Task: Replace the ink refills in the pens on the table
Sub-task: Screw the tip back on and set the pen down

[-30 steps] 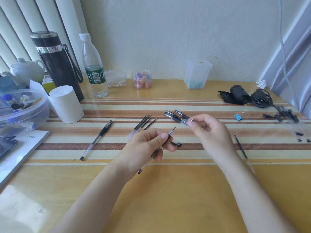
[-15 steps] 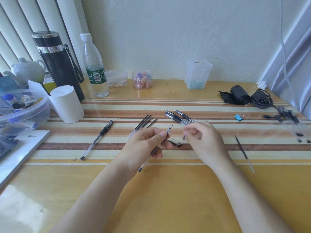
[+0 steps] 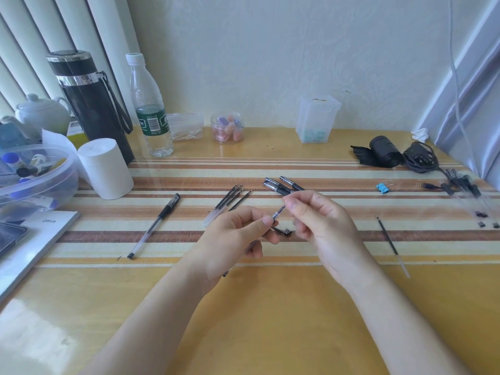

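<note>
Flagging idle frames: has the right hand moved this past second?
Yes. The right hand has shifted left, away from the blue binder clip, and now pinches the pen that the left hand holds.

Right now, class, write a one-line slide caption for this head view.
Left hand grips a clear plastic pen barrel while right hand pinches its upper end, above striped table.

White booklet [image 3: 48, 232] at the left edge of the table [image 3: 270, 307]: one word, "Office", in dark print near its far corner. Water bottle [image 3: 148, 85]: green label [image 3: 151, 121] with a white barcode panel; lettering and digits there too small to read. Yellow-green box [image 3: 77, 135] beside the black flask [image 3: 92, 104]: small printed panel, blurred, unreadable.
</note>
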